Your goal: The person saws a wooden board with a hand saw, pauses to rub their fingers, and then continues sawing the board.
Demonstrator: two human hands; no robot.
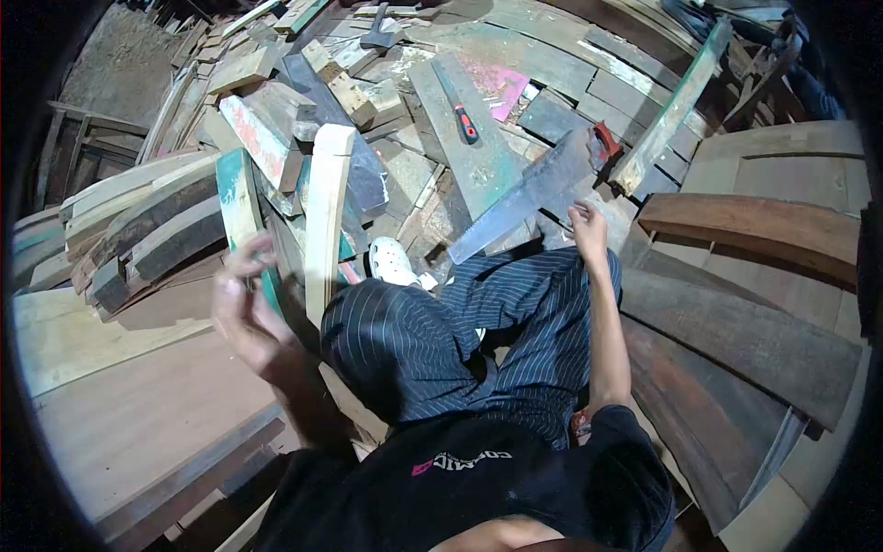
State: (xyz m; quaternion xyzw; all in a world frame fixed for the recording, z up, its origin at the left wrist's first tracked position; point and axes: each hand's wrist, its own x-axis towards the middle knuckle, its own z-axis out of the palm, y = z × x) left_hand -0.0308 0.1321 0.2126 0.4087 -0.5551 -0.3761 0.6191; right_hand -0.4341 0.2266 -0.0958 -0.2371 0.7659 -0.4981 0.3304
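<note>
My left hand (246, 308) is raised beside an upright pale wooden block (328, 216) and a green-and-white painted board (237, 198). It is blurred, but its fingers look loosely apart with nothing visible in them. Over my right knee, my right hand (587, 232) has its fingers curled in towards the thumb; whatever they may pinch is too small to make out. Just beyond that hand lies a handsaw (529, 198) with a red-and-black handle (602, 145). A chisel-like tool with a red-and-black grip (466, 125) rests on a worn greenish plank (451, 87).
Stacked curved timber pieces (138, 216) and a plywood sheet (156, 368) are at left. Offcuts surround a hammer-like tool (377, 37) at the back. A pink sheet (497, 85) lies near the plank. Brown curved beam (750, 225) and dark boards (727, 322) occupy the right.
</note>
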